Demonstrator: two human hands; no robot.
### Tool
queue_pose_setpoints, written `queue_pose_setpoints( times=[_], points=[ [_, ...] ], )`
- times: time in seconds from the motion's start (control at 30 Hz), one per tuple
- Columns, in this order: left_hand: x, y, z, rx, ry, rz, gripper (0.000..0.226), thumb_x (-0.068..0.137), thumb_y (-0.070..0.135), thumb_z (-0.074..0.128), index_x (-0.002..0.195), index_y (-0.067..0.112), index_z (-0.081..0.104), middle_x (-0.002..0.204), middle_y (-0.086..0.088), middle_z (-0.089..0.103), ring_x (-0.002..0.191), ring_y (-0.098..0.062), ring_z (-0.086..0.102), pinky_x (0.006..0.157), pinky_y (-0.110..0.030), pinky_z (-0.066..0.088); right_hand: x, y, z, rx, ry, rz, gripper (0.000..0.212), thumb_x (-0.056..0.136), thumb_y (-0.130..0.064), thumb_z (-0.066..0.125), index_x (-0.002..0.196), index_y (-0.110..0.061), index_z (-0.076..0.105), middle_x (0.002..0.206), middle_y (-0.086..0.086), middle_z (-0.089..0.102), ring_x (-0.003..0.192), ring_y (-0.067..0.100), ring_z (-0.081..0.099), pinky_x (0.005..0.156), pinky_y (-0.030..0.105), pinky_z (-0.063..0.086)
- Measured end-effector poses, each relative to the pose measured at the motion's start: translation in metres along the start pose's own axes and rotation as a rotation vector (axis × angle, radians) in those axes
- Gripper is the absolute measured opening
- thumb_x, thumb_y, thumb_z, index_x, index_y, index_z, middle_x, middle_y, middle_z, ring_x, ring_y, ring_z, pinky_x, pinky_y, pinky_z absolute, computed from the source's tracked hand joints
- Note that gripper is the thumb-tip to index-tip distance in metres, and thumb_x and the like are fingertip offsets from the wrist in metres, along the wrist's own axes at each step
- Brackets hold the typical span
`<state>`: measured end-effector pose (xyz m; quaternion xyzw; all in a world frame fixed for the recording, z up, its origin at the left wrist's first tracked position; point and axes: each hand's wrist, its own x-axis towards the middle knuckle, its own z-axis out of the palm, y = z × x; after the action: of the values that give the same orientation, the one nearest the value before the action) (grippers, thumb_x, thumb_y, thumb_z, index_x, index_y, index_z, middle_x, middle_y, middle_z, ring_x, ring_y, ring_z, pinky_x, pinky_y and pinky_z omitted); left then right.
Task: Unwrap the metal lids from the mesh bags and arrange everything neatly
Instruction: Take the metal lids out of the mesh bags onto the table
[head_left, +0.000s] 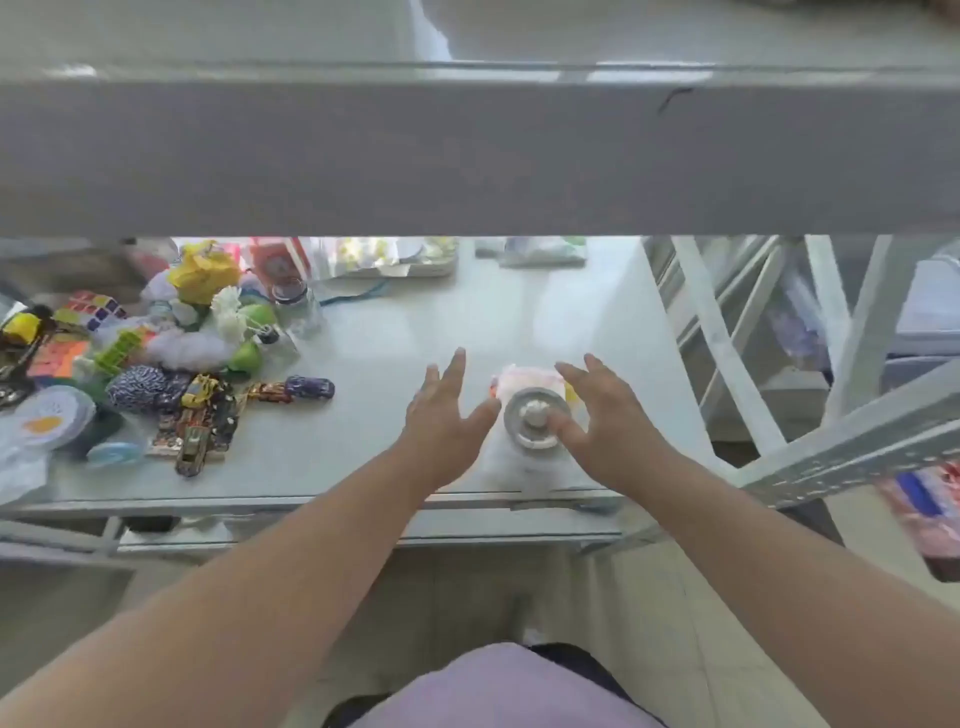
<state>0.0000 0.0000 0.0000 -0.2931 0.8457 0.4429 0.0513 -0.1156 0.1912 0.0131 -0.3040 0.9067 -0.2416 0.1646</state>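
A round metal lid (535, 420) with a knob in its middle lies on a white mesh bag (511, 467) near the front edge of the white shelf (395, 332). Behind the lid sits a pale bundle with pink and yellow edges (530, 376). My left hand (449, 421) hovers just left of the lid, fingers spread, holding nothing. My right hand (605, 415) is just right of the lid, fingers spread, its thumb touching or nearly touching the lid's rim.
A heap of toys fills the shelf's left side: puzzle cubes (91, 309), toy cars (288, 389), a yellow bag (202, 270), green balls (247, 358), a glass jar (296, 306). An upper shelf beam (467, 156) crosses overhead. Metal frame struts (727, 353) stand at the right.
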Motion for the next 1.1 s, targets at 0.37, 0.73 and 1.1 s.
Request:
queue_pose_setpoints(
  times=[0.37, 0.73, 1.1],
  points=[
    [0.034, 0.022, 0.055, -0.333, -0.13, -0.177, 0.068, 0.105, 0.031, 0.059, 0.167, 0.024, 0.033, 0.162, -0.001, 0.05, 0.144, -0.02, 0.05, 0.113, -0.032, 0.042, 0.033, 0.027, 0.025, 0.202, -0.197, 0.134, 0.062, 0.095, -0.047, 0.065, 0.153, -0.03, 0.047, 0.148, 0.008, 0.05, 0.133, 0.026, 0.05, 0.105, 0.033, 0.04],
    [0.029, -0.039, -0.004, -0.854, -0.137, -0.25, 0.071, 0.066, 0.025, 0.096, 0.132, 0.021, 0.07, 0.131, -0.023, 0.075, 0.114, -0.036, 0.076, 0.106, -0.05, 0.058, 0.044, -0.024, 0.065, 0.735, -0.258, 0.296, 0.063, 0.075, -0.052, 0.083, 0.131, -0.031, 0.062, 0.125, 0.003, 0.067, 0.104, 0.023, 0.074, 0.085, 0.048, 0.065],
    [0.017, -0.088, -0.043, -0.957, -0.107, -0.254, 0.06, 0.082, 0.024, 0.091, 0.135, 0.02, 0.065, 0.137, -0.025, 0.071, 0.114, -0.038, 0.073, 0.111, -0.06, 0.053, 0.055, -0.077, 0.088, 1.047, -0.224, 0.423, 0.041, 0.09, -0.022, 0.081, 0.12, -0.006, 0.058, 0.11, 0.02, 0.073, 0.088, 0.032, 0.079, 0.071, 0.044, 0.065]
  ],
)
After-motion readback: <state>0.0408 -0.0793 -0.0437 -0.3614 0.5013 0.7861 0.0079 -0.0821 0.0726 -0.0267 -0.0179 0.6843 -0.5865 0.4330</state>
